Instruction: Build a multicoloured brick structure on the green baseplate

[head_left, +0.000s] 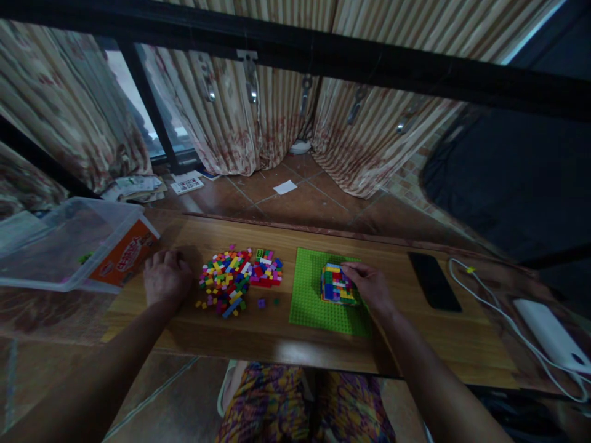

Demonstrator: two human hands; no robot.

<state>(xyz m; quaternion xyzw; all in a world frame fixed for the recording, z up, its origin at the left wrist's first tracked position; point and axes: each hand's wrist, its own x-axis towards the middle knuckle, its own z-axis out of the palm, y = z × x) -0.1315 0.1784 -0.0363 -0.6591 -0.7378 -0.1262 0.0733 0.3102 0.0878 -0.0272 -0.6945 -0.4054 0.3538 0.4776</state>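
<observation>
1. The block stack (338, 284) is touched by the fingers of the right hand (372, 288), which lies at 3 o'clock of it; a clamped grip cannot be told.
2. The stack sits squat and upright on the green baseplate (314, 301), with no clear long axis.
3. The left hand (165, 278) is rested flat on the table (277, 338), fingers together, with the loose brick pile (235, 280) at its 3 o'clock.
4. A phone (434, 280) lies at 3 o'clock of the right hand, well apart.
</observation>
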